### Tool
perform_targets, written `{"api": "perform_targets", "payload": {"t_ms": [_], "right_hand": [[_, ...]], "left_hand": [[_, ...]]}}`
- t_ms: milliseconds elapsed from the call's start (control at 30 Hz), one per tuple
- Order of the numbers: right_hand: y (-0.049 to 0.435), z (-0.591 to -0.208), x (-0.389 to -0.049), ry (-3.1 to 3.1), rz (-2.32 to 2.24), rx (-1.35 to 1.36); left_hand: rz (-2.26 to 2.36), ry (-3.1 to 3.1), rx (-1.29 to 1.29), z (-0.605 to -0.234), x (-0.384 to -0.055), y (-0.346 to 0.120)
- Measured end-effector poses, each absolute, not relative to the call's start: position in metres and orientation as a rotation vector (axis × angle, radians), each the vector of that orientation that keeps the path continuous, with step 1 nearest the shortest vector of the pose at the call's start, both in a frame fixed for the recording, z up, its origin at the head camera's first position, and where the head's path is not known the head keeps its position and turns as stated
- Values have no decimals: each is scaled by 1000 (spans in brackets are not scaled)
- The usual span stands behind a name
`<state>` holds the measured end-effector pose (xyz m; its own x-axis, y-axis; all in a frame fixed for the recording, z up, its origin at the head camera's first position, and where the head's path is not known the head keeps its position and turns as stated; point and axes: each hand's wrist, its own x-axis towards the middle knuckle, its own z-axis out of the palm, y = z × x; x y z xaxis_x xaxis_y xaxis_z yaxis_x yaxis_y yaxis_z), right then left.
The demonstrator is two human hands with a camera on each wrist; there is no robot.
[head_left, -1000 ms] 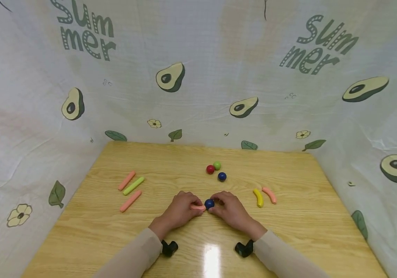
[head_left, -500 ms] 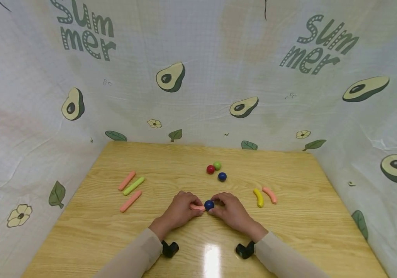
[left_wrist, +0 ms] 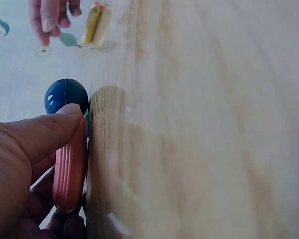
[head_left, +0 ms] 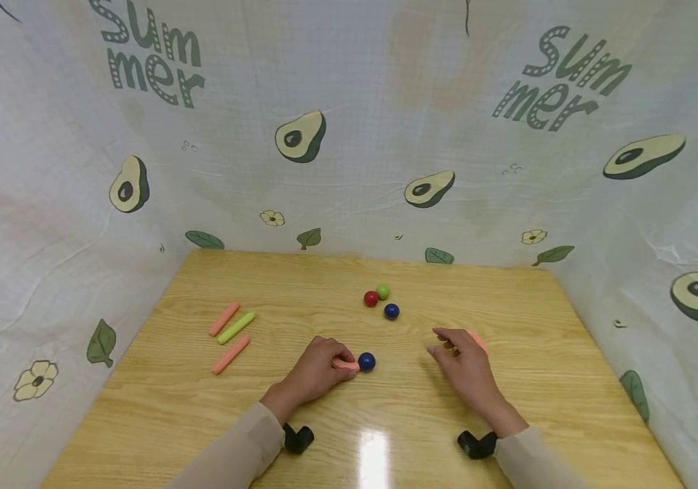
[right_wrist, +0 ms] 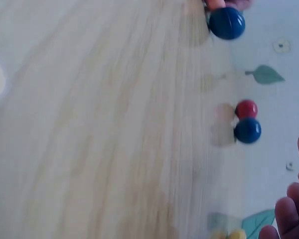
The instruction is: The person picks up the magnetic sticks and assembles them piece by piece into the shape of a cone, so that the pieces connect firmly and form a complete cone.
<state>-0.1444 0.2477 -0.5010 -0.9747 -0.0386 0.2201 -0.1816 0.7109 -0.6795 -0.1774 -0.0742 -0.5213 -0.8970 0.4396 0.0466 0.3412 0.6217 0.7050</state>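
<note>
My left hand [head_left: 321, 367] pinches a pink ridged toy rod [left_wrist: 70, 164] between thumb and fingers, low over the wooden table. A glossy dark blue ball [head_left: 366, 362] sits against the rod's end, right at the thumb tip in the left wrist view. My right hand [head_left: 464, 360] is off to the right, its fingers loosely bent and holding nothing. It covers the short yellow curved piece in the head view; part of the pink curved piece [head_left: 478, 341] shows beyond it. Both pieces appear behind that hand in the left wrist view, where the yellow piece [left_wrist: 92, 25] is visible.
A red ball [head_left: 371, 299], a green ball [head_left: 383, 291] and another blue ball [head_left: 392, 311] lie farther back. Two pink rods [head_left: 231, 355] and a yellow-green rod [head_left: 236, 328] lie at left. A printed cloth [head_left: 361, 136] hangs behind the table [head_left: 300, 435].
My right hand has let go of the blue ball and moved right, over to the curved pieces. My left hand stays in place with the pink rod, and the ball remains at its end.
</note>
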Motion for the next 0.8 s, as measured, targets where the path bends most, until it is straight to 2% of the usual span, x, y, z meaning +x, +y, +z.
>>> {"api": "perform_targets", "payload": {"t_ms": [367, 800], "right_hand": [[278, -503, -135, -2680, 980, 6], [277, -505, -136, -2827, 1046, -133]], "left_hand": [[1144, 2690, 647, -520, -177, -74], [1115, 2693, 640, -521, -179, -75]]}}
